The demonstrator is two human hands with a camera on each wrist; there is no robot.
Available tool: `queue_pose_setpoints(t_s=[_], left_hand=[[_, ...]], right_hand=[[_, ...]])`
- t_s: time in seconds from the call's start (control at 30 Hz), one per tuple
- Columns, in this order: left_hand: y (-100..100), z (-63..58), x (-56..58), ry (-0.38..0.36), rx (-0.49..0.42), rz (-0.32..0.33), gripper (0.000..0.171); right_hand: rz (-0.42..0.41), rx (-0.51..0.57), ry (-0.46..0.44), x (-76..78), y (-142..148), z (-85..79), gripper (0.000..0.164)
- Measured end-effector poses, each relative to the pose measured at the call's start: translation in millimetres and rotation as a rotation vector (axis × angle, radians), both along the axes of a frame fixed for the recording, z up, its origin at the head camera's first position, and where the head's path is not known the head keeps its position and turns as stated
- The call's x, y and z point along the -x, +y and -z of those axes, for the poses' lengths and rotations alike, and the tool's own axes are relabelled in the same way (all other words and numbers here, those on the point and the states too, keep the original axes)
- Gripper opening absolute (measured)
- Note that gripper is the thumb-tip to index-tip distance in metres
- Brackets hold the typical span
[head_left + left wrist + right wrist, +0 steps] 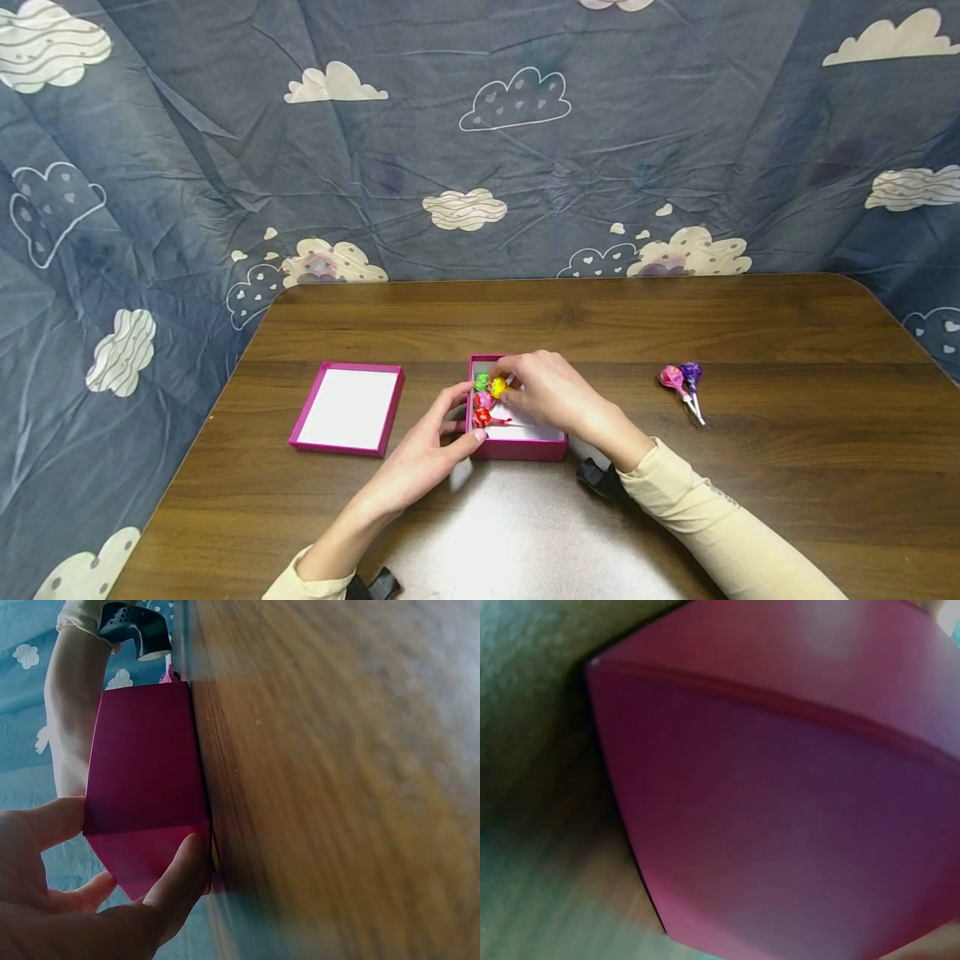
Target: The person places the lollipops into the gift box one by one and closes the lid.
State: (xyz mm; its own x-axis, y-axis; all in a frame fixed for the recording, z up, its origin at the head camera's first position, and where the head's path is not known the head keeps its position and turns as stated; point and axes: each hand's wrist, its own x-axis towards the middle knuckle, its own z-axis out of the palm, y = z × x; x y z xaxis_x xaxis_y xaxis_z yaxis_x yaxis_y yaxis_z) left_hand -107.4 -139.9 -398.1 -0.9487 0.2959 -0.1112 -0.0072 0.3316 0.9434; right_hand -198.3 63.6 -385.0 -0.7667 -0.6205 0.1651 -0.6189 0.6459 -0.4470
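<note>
A magenta box [519,451] with a white inside stands uncovered on the table. My left hand [423,454] grips its left end, thumb at the front corner; the left wrist view shows thumb and fingers around that end of the box [146,757]. My right hand [558,387] reaches in over the box and pinches a yellow lollipop [498,386] whose stick is partly covered by the fingers. Along the left inside wall lie a green lollipop [482,382], a pink lollipop [483,401] and a red lollipop [482,417]. Box walls [765,810] fill the right wrist view.
Left of the box lies its magenta lid [393,412], white inside facing up. On the right side of the brown wooden table [787,467] rest a pink lollipop [671,377] and a purple lollipop [691,372], sticks toward me. A cloud-patterned cloth [405,150] hangs behind.
</note>
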Motion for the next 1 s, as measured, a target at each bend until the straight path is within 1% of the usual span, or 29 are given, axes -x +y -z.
queue_pose_setpoints(t_s=[0.23, 0.5, 0.77, 1.0], left_hand=[[1.0, 0.2, 0.2, 0.016, -0.012, -0.005, 0.059], [0.8, 0.3, 0.3, 0.017, -0.018, -0.008, 0.06], [0.4, -1.1, 0.5, 0.019, -0.001, -0.008, 0.06], [0.8, -0.8, -0.2, 0.013, -0.01, -0.011, 0.061]], right_hand=[[-0.028, -0.037, -0.006, 1.0, 1.2, -2.4, 0.021], [-0.034, 0.003, -0.039, 2.9, 1.6, -2.8, 0.025], [-0.066, 0.01, -0.059, 5.0, 3.1, -4.0, 0.02], [-0.081, 0.013, -0.068, 5.7, 3.4, -3.6, 0.019]])
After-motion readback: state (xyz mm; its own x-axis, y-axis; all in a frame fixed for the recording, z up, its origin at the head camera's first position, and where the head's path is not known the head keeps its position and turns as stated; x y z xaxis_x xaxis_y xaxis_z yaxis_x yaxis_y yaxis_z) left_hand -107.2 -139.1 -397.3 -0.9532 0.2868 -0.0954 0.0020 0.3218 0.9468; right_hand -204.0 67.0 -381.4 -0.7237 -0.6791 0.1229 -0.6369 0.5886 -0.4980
